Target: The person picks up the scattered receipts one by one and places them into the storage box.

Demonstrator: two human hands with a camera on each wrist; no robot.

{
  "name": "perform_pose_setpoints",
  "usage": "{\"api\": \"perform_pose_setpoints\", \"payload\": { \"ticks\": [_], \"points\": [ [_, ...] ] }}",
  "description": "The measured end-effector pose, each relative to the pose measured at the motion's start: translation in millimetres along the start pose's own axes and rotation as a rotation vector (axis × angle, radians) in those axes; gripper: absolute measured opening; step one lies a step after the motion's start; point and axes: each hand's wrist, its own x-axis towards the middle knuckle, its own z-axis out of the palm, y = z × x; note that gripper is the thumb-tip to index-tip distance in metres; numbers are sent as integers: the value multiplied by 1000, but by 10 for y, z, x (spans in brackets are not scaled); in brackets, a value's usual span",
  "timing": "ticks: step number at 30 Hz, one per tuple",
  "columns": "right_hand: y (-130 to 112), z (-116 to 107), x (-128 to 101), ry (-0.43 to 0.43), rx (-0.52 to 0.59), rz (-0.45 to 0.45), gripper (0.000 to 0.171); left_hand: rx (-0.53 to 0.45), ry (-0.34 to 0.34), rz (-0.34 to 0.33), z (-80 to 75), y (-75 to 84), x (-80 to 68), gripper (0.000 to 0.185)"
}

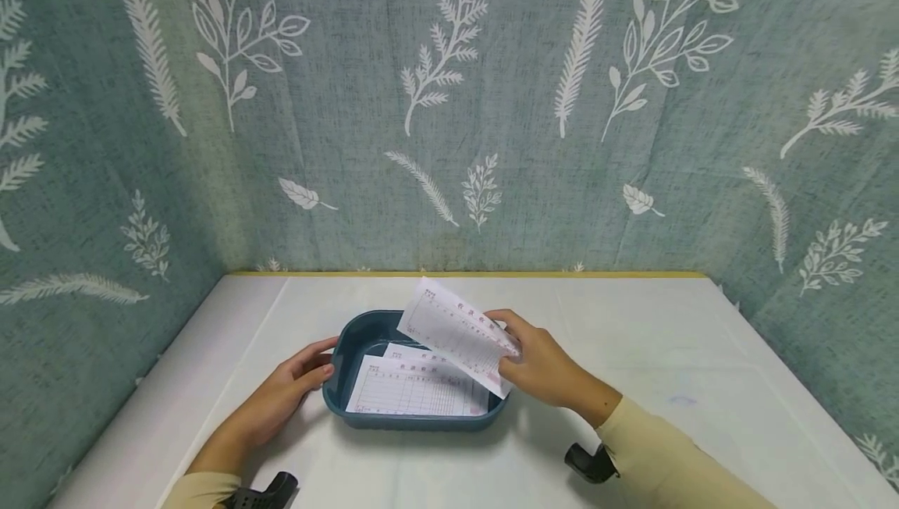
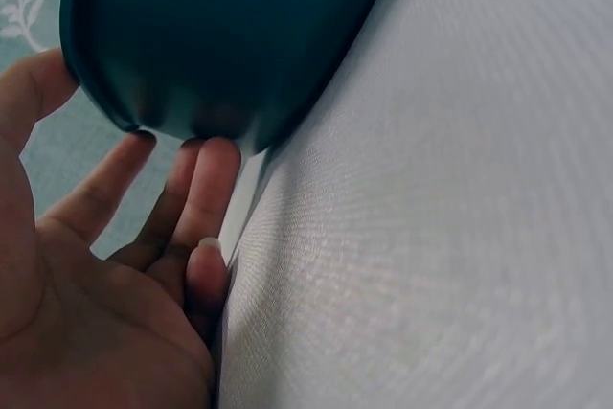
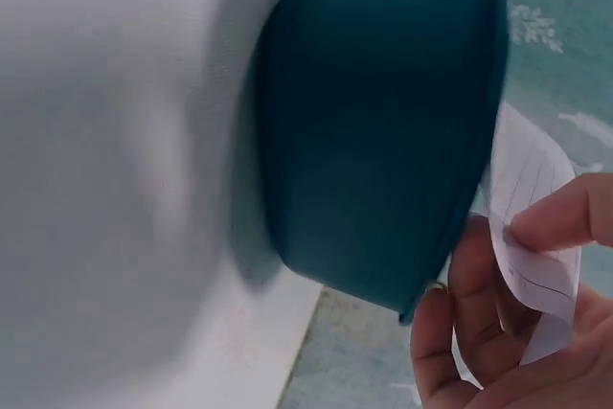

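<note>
Right hand (image 1: pixel 541 368) pinches printed slip (image 1: pixel 456 333) above blue tray (image 1: pixel 351 337) on worktop (image 1: pixel 702 384); left hand (image 1: pixel 295 384) relaxed, fingers against tray wall. Two slips (image 1: pixel 414 384) already inside; held one not yet down.

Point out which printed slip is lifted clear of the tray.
The slip pinched by the right hand, tilted above the tray; the others lie flat inside.

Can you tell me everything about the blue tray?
The tray is dark teal, looks like plastic, and is a shallow rectangle with rounded corners and a raised rim. It sits flat on the white table. Printed forms lie inside. The left hand touches its left end with straight fingers. The right hand pinches one form, lifted above the right side.
</note>
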Motion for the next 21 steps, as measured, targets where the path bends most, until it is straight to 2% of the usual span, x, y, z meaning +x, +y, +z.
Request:
{"api": "perform_pose_setpoints", "payload": {
  "ticks": [4,15,21],
  "points": [
    [-6,65,63,-42,-8,37,62,-12,-5,0,-15,-20,-18,59],
    [-21,203,149,-204,-155,85,59,-4,-14,1,-6,-26,-28,60],
    [-30,254,188,-217,-281,92,58,3,-6,1,-18,-21,-21,59]
  ]
}}
